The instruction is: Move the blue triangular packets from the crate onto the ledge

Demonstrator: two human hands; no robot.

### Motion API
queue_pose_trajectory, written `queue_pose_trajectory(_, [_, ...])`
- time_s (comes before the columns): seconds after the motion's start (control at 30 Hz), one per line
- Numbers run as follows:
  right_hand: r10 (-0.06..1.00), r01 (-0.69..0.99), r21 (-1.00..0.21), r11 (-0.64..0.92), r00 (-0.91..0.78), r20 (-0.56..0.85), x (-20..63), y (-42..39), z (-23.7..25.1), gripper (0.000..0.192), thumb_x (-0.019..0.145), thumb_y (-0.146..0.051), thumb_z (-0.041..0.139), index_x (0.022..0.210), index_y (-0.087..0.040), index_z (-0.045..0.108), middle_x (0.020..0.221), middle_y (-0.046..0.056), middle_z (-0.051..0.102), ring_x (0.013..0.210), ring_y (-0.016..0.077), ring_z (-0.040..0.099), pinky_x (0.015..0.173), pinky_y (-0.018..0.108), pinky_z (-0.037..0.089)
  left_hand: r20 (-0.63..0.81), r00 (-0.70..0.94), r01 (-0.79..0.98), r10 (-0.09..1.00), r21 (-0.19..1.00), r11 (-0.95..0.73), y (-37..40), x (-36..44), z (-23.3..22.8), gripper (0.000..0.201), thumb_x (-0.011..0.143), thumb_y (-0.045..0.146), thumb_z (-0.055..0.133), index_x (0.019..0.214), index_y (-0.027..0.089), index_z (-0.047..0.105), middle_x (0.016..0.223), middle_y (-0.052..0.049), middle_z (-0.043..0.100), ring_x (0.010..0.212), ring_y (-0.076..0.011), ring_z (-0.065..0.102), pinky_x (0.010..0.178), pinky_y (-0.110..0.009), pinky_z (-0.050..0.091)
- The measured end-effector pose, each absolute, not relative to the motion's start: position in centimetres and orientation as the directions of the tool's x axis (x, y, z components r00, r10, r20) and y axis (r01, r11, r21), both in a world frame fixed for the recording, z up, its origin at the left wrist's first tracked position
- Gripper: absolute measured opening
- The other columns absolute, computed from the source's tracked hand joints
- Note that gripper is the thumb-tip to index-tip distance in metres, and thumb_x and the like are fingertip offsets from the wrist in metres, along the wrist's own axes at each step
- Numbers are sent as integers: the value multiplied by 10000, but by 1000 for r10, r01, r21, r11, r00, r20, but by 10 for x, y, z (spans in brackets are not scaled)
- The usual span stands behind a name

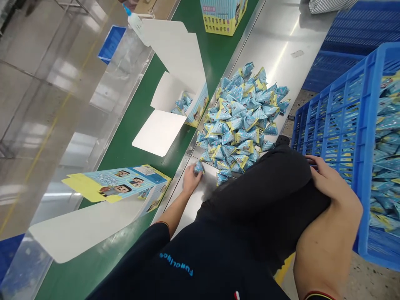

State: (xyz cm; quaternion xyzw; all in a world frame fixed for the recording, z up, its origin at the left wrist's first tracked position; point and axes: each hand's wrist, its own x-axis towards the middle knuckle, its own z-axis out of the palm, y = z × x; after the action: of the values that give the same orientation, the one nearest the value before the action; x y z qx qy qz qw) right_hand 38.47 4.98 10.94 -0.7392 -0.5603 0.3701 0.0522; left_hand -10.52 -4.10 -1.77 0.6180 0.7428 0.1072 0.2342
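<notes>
My left hand (191,179) is at the metal table's near edge, its fingers closed around one small blue-and-yellow pyramid-shaped packet (199,167). Just beyond it spreads a heap of the same packets (240,121). My right hand (326,179) lies on my knee with its fingers stretched toward the blue crate; it holds nothing. On the green belt stands an open carton (196,108) with its white flaps out and several packets inside. Closer to me on the belt, another open carton (137,183) has packets partly visible in it.
A blue plastic crate (364,154) full of packets stands at the right, beside my leg. A printed carton (220,16) is at the far end of the green belt (125,154). A white bottle with a blue tip (136,25) stands by the belt's far edge.
</notes>
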Motion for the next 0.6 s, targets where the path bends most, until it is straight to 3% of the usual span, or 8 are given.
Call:
queue_pose_trajectory(0.13, [850,799,-460,-388,117,-513,385,49,111,553,929,-493,454,1402,-218,537,1367,170,703,1263,363,685,1099,565,544,92,2,884,996,466,-45,-33,-128,-17,375,880,466,745,1123,182,725,1096,-152,740,1066,-305,715,968,-441,572])
queue_pose_trajectory(0.23, [859,808,-458,-370,111,-499,386,48,110,527,946,-477,465,1401,-222,540,1343,171,713,1236,370,694,1071,577,554,294,-97,894,951,445,-46,-31,-141,-17,378,905,511,716,1083,177,723,1025,-153,742,998,-288,721,922,-436,583])
queue_pose_trajectory(0.37, [868,800,-485,-352,86,-488,388,48,106,506,970,-461,463,1408,-219,534,1343,178,708,1198,355,703,1034,537,567,301,2,835,954,524,-167,-17,-139,-19,449,879,573,748,1096,181,723,1066,-158,753,1034,-290,731,964,-447,583])
queue_pose_trajectory(0.47, [867,799,-485,-355,88,-490,386,48,107,507,975,-447,455,1418,-212,532,1360,182,699,1199,346,696,1054,522,547,343,-255,756,904,653,-34,6,-121,-24,549,954,589,657,1288,154,669,1224,-190,718,1168,-303,703,1041,-456,561])
queue_pose_trajectory(0.6, [854,796,-478,-372,91,-513,383,50,112,535,968,-432,439,1441,-192,513,1382,195,683,1240,349,678,1086,521,525,270,-481,584,834,808,75,36,-85,-38,695,1001,657,548,1471,145,547,1353,-212,645,1203,-280,684,980,-392,597])
